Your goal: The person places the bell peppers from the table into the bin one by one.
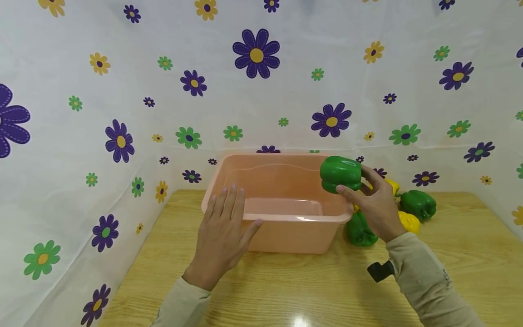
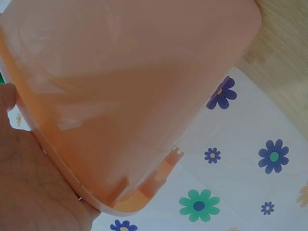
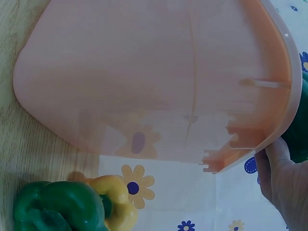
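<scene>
Head view: the green pepper (image 1: 341,175) is up at the right end of the pink tub (image 1: 286,236), clamped between thumb and fingers of the right hand (image 1: 377,204). Left hand (image 1: 222,231) is flat at the near left rim, fingers straight. I'd guess the pepper's light and firm but kinda slick, so grab it round the chunky lobed sides, no hard squeezing. Tub's smooth, probably thin bendy plastic. More glossy green peppers (image 1: 418,204) and yellow peppers (image 1: 410,222) sit right on the wood-grain table (image 1: 294,286).
</scene>
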The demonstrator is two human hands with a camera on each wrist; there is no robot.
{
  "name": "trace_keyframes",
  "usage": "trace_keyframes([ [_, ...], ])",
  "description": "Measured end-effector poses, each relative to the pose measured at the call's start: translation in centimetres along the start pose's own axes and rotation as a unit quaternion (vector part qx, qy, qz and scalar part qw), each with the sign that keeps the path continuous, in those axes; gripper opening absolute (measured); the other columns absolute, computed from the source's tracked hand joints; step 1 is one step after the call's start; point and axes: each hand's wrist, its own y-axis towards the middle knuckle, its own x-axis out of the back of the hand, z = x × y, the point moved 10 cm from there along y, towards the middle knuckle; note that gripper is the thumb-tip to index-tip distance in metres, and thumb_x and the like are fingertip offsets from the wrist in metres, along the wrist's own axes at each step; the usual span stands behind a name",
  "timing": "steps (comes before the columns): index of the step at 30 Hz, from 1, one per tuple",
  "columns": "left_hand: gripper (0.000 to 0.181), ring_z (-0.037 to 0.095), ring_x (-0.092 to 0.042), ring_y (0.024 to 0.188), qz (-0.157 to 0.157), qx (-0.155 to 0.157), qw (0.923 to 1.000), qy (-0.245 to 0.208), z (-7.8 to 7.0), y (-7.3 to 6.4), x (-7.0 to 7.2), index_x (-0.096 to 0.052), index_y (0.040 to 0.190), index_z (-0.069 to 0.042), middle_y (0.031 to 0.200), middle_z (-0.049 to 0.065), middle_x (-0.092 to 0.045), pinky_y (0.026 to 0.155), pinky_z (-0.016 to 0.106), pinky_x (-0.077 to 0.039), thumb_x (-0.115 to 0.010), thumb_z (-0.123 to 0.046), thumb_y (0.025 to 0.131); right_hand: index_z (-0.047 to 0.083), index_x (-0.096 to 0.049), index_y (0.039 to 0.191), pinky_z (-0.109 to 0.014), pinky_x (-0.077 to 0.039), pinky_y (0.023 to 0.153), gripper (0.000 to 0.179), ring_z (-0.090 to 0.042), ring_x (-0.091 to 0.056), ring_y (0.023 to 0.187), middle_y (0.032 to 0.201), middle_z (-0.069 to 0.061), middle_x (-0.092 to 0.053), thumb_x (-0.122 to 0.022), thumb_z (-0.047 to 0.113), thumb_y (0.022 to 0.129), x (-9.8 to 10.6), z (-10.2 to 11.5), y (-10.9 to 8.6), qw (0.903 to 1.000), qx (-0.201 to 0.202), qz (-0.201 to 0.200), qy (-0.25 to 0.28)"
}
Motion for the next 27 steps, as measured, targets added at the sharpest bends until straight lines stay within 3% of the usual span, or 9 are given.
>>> trace_keyframes([
  [15,0.08,0.039,-0.031,0.148,-0.01,-0.004,0.9999,0.006,-0.04,0.08,0.11,-0.034,0.155,0.003,0.159,0.023,-0.034,0.122,0.053,-0.019,-0.036,-0.059,0.105,0.003,-0.042,0.151,-0.023,-0.055,0.089,0.063,-0.018,-0.059,0.122,0.143,-0.009,-0.048,-0.071,0.008,0.096,-0.11,-0.08,0.03,0.9998,0.003,0.003,0.021],
  [27,0.082,0.037,-0.025,0.151,0.004,0.0,0.9999,0.01,0.09,0.05,-0.18,-0.033,0.156,0.003,0.162,0.021,-0.029,0.123,0.052,-0.018,-0.033,-0.061,0.104,0.003,-0.04,0.152,-0.023,-0.054,0.089,0.065,-0.018,-0.058,0.122,0.144,-0.01,-0.048,-0.071,0.01,0.096,-0.22,-0.34,0.0,0.9998,-0.009,0.005,0.015],
])
